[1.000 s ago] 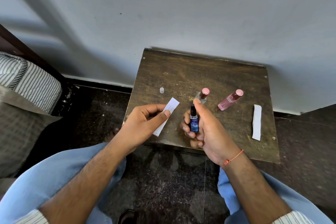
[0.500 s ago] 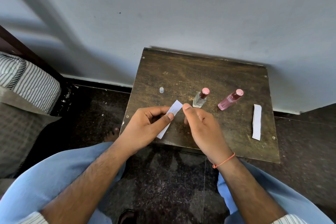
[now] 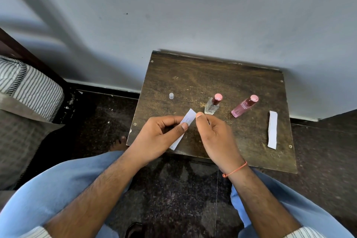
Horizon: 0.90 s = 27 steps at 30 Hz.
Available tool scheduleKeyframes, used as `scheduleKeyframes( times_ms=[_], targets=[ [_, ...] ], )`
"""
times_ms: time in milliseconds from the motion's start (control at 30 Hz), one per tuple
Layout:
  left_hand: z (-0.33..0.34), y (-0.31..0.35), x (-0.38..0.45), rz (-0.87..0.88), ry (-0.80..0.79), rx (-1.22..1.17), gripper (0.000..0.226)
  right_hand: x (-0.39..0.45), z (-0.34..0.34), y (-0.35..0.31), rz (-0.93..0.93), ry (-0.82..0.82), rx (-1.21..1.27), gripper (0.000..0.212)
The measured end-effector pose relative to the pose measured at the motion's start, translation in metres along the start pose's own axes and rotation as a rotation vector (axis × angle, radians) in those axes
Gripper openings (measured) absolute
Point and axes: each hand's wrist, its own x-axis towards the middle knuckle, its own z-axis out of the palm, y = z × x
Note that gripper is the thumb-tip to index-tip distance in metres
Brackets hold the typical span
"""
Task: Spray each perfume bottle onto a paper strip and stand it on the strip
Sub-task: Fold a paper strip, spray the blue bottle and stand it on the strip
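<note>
My left hand (image 3: pixel 156 137) pinches a white paper strip (image 3: pixel 188 118) between thumb and fingers over the front edge of the small wooden table (image 3: pixel 212 75). My right hand (image 3: pixel 216 137) is right beside the strip's top end, its back toward me and fingers curled; the small blue perfume bottle it held a second ago is hidden inside it. A clear bottle with a pink cap (image 3: pixel 212 104) stands just behind my hands. To its right a pink bottle (image 3: pixel 244 106) also stands on the table. A second paper strip (image 3: pixel 272 130) lies at the right.
A small clear cap (image 3: pixel 171 95) stands on the table's left part. The table sits against a grey wall. A striped mattress (image 3: pixel 29 87) and a dark bed frame are on the left. My knees in blue trousers are below, over dark floor.
My right hand turned its back toward me and moved up against the strip, so the blue bottle went out of sight. My left hand brought the strip slightly toward it.
</note>
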Motion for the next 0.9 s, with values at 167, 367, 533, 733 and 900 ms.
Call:
scheduleKeyframes(
  times_ms=[167, 367, 533, 733, 900],
  targets=[
    [-0.001, 0.0, 0.0, -0.006, -0.009, -0.013, 0.025, 0.001, 0.0, 0.0, 0.019, -0.013, 0.0, 0.067],
    [-0.001, 0.002, 0.0, 0.001, -0.022, -0.015, 0.026, -0.003, -0.001, -0.005, -0.012, -0.018, 0.005, 0.057],
    [0.001, 0.003, 0.0, -0.006, -0.016, 0.004, 0.026, -0.002, -0.003, -0.006, -0.007, -0.034, 0.026, 0.053],
    [0.0, 0.004, -0.001, 0.003, 0.014, 0.014, 0.024, -0.002, -0.003, -0.007, -0.008, -0.042, -0.006, 0.074],
    [0.0, 0.003, 0.001, 0.006, 0.008, -0.01, 0.023, -0.002, -0.005, -0.008, -0.015, -0.048, -0.018, 0.071]
  ],
)
